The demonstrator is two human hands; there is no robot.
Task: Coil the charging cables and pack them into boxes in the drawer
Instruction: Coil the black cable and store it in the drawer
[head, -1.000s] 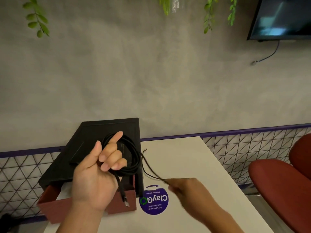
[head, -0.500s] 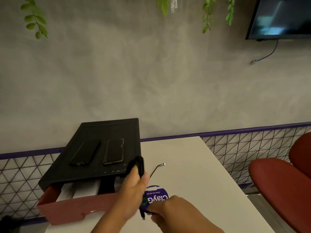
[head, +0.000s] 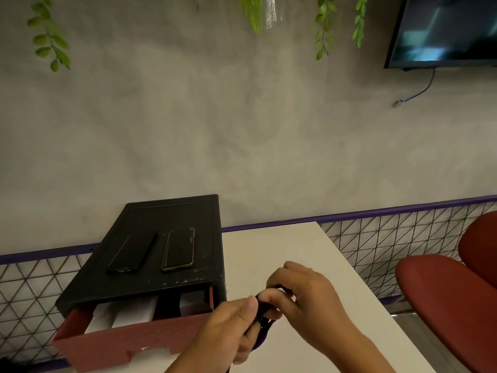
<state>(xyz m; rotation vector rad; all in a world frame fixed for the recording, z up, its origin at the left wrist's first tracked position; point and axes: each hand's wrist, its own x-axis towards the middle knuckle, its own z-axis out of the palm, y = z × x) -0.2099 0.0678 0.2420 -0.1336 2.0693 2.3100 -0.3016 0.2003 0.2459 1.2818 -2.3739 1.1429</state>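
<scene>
A black coiled charging cable [head: 265,320] is bunched between both hands over the white table [head: 271,254]. My left hand [head: 231,328] grips the bundle from the left, and my right hand [head: 304,294] pinches its top from the right. Most of the cable is hidden by fingers. To the left, the red drawer [head: 129,343] stands pulled out of a black cabinet [head: 161,219]. White boxes [head: 126,314] lie inside the drawer, with a dark gap between them.
Two dark phones [head: 178,250] lie on top of the cabinet. A red chair [head: 446,300] stands at the right of the table. A wire mesh fence [head: 382,238] runs behind, below a grey wall with a screen [head: 446,30].
The coil came down from in front of the cabinet to low over the table. My right hand let go of the loose cable end and closed onto the bundle.
</scene>
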